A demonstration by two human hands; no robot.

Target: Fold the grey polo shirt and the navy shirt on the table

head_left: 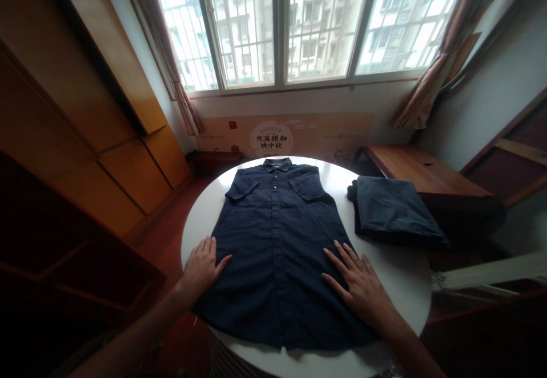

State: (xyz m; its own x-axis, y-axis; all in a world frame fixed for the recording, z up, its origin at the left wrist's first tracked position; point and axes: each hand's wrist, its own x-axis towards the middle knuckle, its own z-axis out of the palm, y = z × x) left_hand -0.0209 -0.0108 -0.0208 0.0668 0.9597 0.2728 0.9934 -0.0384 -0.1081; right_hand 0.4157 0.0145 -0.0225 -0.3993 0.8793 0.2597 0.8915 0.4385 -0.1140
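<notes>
Round white table (200,218) beneath the fingers. Navy short-sleeved shirt (252,241) spread on it, between and under the fingers. Folded dark cloth (388,207) past the fingers, at right. Left hand (203,264), right hand (358,280): flat, fingers extended, grasping nothing.

Between the shirt (273,241) and the pile of clothes (391,210), a narrow strip of table (336,184) leaves room, the pile blocking the way farther right.

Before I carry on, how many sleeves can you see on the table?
2, both on the spread dark shirt: one sleeve on the picture's left, the other on its right. More may be hidden in the folded dark cloth.
</notes>
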